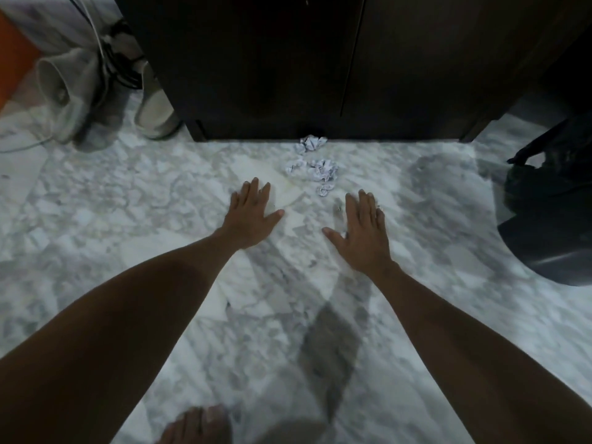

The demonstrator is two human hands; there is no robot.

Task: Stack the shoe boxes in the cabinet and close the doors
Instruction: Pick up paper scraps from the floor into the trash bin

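My left hand [253, 216] and right hand [362, 232] are flat and open, holding nothing. I see no shoe boxes. The cabinet [320, 65] doors look shut. I could slip on the paper balls [315, 168] by its foot.

Both hands [253, 216] [362, 232] flat, cabinet [288, 65] doors closed

The cabinet [288, 65] is dark brown wood (nearly black in this dim light), standing upright on the marble floor [128, 200]. Its two doors [416, 59] are shut, meeting at a thin vertical seam.
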